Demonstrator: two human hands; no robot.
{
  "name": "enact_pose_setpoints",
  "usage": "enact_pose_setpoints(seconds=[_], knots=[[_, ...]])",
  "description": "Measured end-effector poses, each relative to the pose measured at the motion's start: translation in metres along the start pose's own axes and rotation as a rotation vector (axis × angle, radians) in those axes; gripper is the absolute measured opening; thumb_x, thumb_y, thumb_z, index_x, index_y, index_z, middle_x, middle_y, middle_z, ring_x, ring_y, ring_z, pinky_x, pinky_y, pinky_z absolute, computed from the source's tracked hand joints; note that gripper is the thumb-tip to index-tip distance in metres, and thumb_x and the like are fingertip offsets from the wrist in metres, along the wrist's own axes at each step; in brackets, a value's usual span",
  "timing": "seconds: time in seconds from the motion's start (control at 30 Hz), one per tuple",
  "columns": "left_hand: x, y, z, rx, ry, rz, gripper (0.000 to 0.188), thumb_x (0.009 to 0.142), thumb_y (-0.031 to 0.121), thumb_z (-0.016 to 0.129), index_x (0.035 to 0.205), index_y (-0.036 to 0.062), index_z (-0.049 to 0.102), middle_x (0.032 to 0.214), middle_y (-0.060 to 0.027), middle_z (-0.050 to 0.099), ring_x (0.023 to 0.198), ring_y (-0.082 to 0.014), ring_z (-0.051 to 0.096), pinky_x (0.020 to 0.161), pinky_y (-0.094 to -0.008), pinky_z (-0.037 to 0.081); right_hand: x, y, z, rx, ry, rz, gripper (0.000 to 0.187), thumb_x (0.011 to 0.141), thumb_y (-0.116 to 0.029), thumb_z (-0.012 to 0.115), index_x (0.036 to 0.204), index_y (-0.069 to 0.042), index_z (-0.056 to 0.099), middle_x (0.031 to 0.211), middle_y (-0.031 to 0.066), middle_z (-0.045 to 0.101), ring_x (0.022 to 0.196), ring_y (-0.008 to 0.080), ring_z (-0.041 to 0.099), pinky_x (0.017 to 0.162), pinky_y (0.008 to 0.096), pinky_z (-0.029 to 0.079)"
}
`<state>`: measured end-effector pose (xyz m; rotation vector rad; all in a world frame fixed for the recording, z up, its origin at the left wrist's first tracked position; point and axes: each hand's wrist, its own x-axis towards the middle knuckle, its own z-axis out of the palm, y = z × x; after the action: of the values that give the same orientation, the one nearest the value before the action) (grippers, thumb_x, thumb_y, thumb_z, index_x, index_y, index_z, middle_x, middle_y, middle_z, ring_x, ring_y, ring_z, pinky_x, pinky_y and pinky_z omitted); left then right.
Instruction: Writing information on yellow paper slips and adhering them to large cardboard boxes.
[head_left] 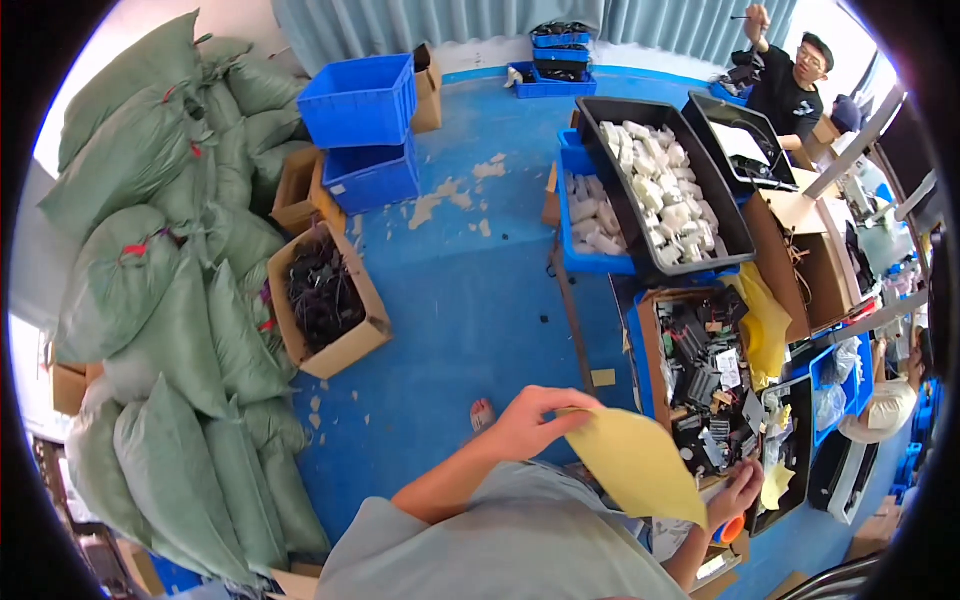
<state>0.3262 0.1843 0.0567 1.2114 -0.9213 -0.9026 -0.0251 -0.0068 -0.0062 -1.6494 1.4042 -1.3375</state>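
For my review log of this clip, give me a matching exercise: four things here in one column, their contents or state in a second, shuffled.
1. left hand
2. black tray
3. open cardboard box on the floor
4. right hand

a. holds white parts
b. pinches the yellow sheet at its top edge
c. filled with dark parts
d. down by the sheet's lower corner

Pairs: 1-b, 2-a, 3-c, 4-d

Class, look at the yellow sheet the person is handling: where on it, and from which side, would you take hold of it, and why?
Probably the upper corner of the yellow sheet, where the left hand already pinches it, coming from the left. The sheet is thin and flat, slanting down to the right, so an edge pinch suits it. Its lower end lies near the right hand and the crowded box of dark parts.
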Motion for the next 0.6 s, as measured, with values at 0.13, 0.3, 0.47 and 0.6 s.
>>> enact_pose_setpoints(seconds=[0.13,0.3,0.47,0.6], knots=[[-0.023,-0.009,-0.085,-0.042,0.099,-0.185,0.02,0.091,0.011,0.063,0.106,0.0016,0.07,0.095,-0.0025,0.072,0.075,-0.0117,0.058,0.071,-0.024,0.046,-0.013,-0.078,0.079,-0.002,-0.162,-0.071,0.018,0.1,-0.01,0.044,0.106,-0.003,0.059,0.095,0.0049,0.062,0.077,0.013,0.052,0.074,0.024,0.045],[-0.052,-0.019,-0.169,0.113,0.271,-0.222,0.019,0.09,0.009,0.062,0.106,0.0014,0.07,0.093,-0.0026,0.072,0.076,-0.0114,0.057,0.069,-0.0239,0.046,-0.055,-0.144,0.172,0.098,-0.905,-0.116,0.031,0.086,-0.006,0.054,0.116,-0.001,0.06,0.106,0.0112,0.065,0.091,0.0207,0.059,0.082,0.0314,0.048],[-0.066,-0.025,-0.21,0.089,0.402,-0.243,0.019,0.088,0.004,0.061,0.105,0.0013,0.07,0.094,-0.0039,0.071,0.075,-0.0125,0.058,0.067,-0.0238,0.045,-0.118,-0.179,0.264,-0.038,-1.075,-0.314,0.04,0.079,-0.007,0.066,0.118,-0.001,0.06,0.11,0.014,0.066,0.093,0.0276,0.062,0.082,0.0339,0.05],[-0.057,-0.016,-0.23,0.262,0.494,-0.145,0.019,0.086,-0.001,0.062,0.103,0.0012,0.07,0.096,-0.0048,0.071,0.074,-0.014,0.058,0.065,-0.0241,0.045,-0.132,-0.165,0.315,-0.272,-1.265,-0.253,0.031,0.083,-0.007,0.067,0.113,-0.001,0.062,0.101,0.0127,0.068,0.081,0.0266,0.063,0.073,0.0328,0.051]])
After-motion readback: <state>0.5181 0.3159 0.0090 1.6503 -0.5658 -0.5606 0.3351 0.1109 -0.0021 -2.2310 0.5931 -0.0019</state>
